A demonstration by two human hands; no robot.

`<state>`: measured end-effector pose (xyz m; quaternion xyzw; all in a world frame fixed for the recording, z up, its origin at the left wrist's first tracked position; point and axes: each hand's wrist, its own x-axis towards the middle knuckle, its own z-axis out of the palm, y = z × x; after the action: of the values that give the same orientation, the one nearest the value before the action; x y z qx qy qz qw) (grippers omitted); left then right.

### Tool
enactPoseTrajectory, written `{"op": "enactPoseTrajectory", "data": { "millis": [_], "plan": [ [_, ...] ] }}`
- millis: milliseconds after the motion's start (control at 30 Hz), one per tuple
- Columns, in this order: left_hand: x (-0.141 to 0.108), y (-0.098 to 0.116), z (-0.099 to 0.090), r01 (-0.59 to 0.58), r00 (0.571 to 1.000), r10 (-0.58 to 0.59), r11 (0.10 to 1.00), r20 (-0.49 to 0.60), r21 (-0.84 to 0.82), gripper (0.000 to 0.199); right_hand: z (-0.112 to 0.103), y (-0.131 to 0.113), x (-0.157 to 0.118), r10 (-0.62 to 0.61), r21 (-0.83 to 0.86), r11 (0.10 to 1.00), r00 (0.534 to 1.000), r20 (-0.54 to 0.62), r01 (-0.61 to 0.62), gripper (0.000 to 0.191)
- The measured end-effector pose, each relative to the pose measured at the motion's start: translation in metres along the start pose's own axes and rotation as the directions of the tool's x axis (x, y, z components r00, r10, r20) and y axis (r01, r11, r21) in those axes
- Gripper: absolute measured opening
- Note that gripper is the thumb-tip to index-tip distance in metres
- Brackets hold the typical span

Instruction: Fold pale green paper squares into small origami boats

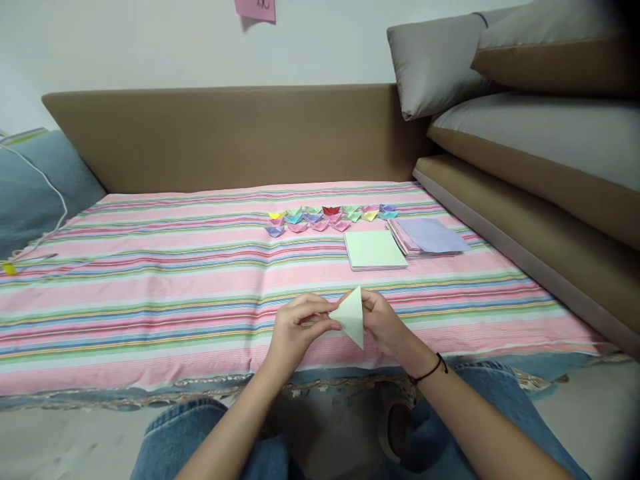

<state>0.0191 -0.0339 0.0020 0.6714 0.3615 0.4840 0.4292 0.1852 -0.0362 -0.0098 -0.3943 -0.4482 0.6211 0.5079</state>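
My left hand (303, 325) pinches the folded paper (352, 317) by its left tip; right hand (383, 322) grips its right edge, above the striped cloth (175, 287). Uneven pressure could skew a crease; tugging, tear it.

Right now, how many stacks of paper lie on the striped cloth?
2: a green-topped stack beyond the folded paper and, to that stack's right, a purple-topped stack.

Fingers (324, 327) pinching folded paper (353, 319), paper boats (332, 217)
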Motion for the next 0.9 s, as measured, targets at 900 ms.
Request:
{"op": "enactPoseTrajectory", "data": {
  "millis": [900],
  "plan": [
    [-0.005,-0.012,0.023,0.368,0.816,-0.561,0.691,-0.139,-0.622,0.022,0.013,0.01,-0.003,-0.099,-0.017,0.995,0.989,-0.107,0.098,0.021]
  ]
}}
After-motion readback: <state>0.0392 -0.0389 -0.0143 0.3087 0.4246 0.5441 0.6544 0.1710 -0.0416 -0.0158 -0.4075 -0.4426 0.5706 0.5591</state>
